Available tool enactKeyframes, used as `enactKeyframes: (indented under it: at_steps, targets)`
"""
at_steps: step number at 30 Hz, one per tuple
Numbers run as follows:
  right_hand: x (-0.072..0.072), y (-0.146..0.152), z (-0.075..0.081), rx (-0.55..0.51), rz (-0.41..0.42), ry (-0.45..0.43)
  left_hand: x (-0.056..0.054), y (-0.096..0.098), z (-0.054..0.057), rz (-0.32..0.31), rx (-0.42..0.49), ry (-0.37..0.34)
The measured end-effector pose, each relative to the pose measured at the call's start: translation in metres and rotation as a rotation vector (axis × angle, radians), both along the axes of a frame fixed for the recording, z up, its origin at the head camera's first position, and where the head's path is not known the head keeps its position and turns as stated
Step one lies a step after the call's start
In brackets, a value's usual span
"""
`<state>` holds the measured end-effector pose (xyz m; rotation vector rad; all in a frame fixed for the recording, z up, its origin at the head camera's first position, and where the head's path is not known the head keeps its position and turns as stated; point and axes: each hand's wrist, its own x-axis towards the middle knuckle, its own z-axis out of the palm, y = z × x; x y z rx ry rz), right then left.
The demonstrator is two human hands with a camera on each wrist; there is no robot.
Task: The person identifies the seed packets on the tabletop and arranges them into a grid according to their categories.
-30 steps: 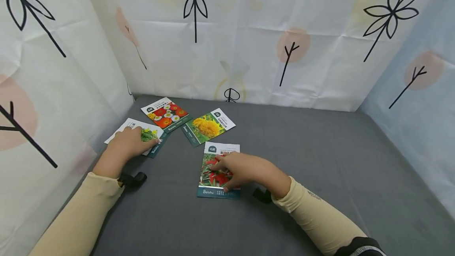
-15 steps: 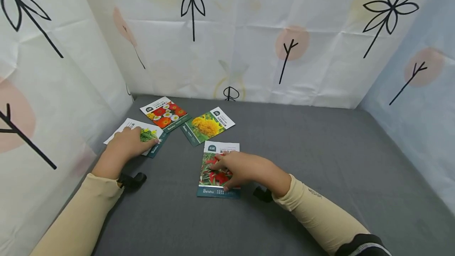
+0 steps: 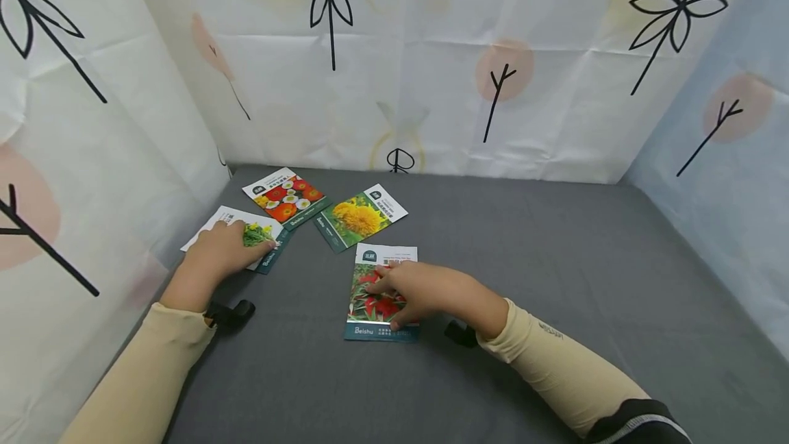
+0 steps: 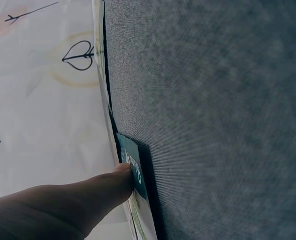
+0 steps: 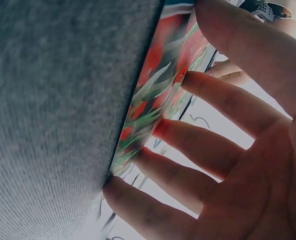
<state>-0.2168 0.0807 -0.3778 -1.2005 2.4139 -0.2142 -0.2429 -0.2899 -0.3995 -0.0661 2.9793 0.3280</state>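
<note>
My left hand [image 3: 223, 250] rests on a seed packet with small yellow flowers [image 3: 259, 232], at the left of the table. In the left wrist view its thumb [image 4: 105, 187] lies against that packet's dark green end [image 4: 131, 152]. My right hand [image 3: 428, 291] is over a seed packet with red flowers [image 3: 359, 297] in the middle. The right wrist view shows its spread fingers [image 5: 198, 142] touching the red-flower packet's face [image 5: 155, 87] with their tips. Both packets lie on the table, partly hidden by the hands.
Behind the hands lie a packet with orange, red and white flowers [image 3: 290, 199] and one with a yellow bloom [image 3: 359, 216]. Grey cloth covers the table [image 3: 524, 245]. White printed fabric walls [image 3: 431, 12] stand at its back and sides.
The head view has shifted slightly. Both hands stay on the same packets, and the packets keep their places.
</note>
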Motion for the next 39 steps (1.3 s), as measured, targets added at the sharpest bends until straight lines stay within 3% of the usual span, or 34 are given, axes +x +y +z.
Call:
enactKeyframes:
  at_steps: [23, 39]
  targets:
    - [0.0016, 0.0045, 0.0003, 0.002, -0.014, -0.018, 0.0002, -0.0013, -0.0051, 0.004, 0.003, -0.004]
    - [0.0013, 0.0087, -0.0006, -0.015, -0.023, -0.030, -0.0012, 0.0009, -0.0019, 0.011, -0.005, 0.004]
